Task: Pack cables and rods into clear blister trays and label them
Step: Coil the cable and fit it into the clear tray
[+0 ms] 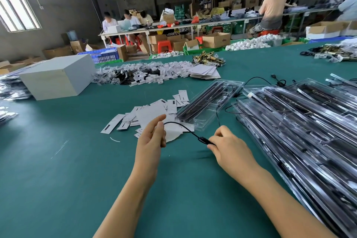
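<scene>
Over surface (67,160): cable (185,128) was held between both hands, near open tray (210,102).
Left hand (152,137): grip pinched cable.
Right hand (229,145): grip clamped on plug.
Risk: slack cable could snag labels (146,114), dragging them.

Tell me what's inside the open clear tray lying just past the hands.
Long dark rods fill the left side of the blister tray, with thin black cable bunched beside them. The near right compartment looks empty. Glare on the plastic hides finer contents and whatever lies under the rods.
</scene>
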The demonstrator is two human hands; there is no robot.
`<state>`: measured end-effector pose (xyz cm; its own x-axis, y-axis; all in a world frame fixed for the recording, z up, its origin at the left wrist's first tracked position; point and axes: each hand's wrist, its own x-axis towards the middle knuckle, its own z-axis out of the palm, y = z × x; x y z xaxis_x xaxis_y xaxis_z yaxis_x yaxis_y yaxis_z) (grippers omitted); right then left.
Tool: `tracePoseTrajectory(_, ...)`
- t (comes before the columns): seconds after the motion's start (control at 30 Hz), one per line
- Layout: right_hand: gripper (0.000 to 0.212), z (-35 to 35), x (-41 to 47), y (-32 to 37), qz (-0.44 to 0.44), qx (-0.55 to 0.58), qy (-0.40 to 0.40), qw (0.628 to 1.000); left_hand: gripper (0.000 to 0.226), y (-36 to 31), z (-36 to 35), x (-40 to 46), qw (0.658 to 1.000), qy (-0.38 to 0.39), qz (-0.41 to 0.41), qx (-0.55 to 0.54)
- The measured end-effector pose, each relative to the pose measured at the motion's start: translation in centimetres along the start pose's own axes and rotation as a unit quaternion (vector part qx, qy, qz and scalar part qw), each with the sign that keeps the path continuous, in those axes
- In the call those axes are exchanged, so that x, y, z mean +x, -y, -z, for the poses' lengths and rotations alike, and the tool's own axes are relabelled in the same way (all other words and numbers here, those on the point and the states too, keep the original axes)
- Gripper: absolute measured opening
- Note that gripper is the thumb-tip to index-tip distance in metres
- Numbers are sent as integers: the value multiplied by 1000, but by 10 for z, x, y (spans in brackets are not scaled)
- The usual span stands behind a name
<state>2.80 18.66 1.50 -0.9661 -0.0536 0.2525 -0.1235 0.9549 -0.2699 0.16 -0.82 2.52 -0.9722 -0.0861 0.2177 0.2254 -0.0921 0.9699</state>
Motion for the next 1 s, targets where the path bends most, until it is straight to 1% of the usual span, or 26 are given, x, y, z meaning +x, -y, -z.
tracePoseTrajectory(0.1, 23, 3, -1, 3, 10, -8, 13, 1000, 24, -4, 0, 1, 987, 8, -80, 141)
tracePoseTrajectory(0.2, 12, 5, -2, 5, 2, -17, -1, 1000, 24, -8, 1, 5, 962, 32, -109, 248)
tracePoseTrajectory(0.27, 11, 7, -1, 6, 10, -24, -7, 1000, 21, -12, -1, 7, 929, 72, -157, 328)
tracePoseTrajectory(0.33, 16, 7, 0, 5, 30, -21, -1, 999, 19, -16, -7, 10, 894, 105, -200, 388)
tracePoseTrajectory(0.4, 22, 8, 2, 4, 41, 2, 13, 999, 19, -19, -16, 18, 875, 106, -212, 422)
tracePoseTrajectory(0.43, 24, 9, 3, 3, 41, 14, 14, 999, 19, -20, -20, 23, 872, 101, -211, 430)
tracePoseTrajectory(0.5, 26, 10, 5, 3, 34, 52, -2, 998, 21, -20, -29, 33, 879, 81, -190, 430)
tracePoseTrajectory(0.57, 25, 10, 6, 3, 7, 149, -39, 988, 23, -15, -37, 38, 896, 57, -159, 410)
tracePoseTrajectory(0.63, 21, 9, 7, 4, -33, 273, -78, 958, 24, -5, -48, 33, 919, 47, -142, 365)
tracePoseTrajectory(0.73, 21, 6, 9, 4, -83, 426, -95, 896, 26, 13, -61, 20, 942, 53, -133, 305)
tracePoseTrajectory(0.83, 22, 3, 11, 3, -113, 520, -101, 841, 22, 23, -69, 10, 953, 77, -124, 267)
tracePoseTrajectory(0.9, 22, 1, 11, 3, -123, 573, -100, 804, 22, 24, -70, 5, 957, 68, -136, 248)
tracePoseTrajectory(1.0, 21, -1, 12, 5, -130, 633, -90, 758, 16, 25, -70, -1, 948, 56, -176, 261)
